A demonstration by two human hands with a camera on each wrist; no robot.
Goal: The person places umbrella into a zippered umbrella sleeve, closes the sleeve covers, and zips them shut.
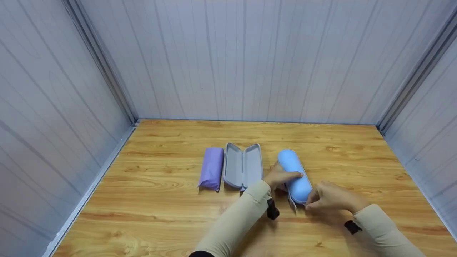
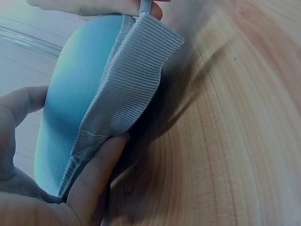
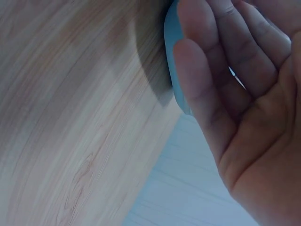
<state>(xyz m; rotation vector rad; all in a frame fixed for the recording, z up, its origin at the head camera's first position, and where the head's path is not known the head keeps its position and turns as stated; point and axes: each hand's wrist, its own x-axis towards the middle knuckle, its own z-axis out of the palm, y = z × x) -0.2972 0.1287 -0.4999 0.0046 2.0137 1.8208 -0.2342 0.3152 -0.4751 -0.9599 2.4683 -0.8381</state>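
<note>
One blue case (image 1: 300, 189) lies right of the middle in the head view; the left hand (image 1: 281, 176) grips its body; the right hand (image 1: 334, 196) seems to pinch the zip pull (image 2: 146, 6) at its lower end; the step looks like zipping; the next move needs a steady hold and a smooth tug.

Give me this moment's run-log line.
left hand: grips blue case; right hand: pinches its zipper pull; gray case: open; purple pouch: beside gray case
</note>
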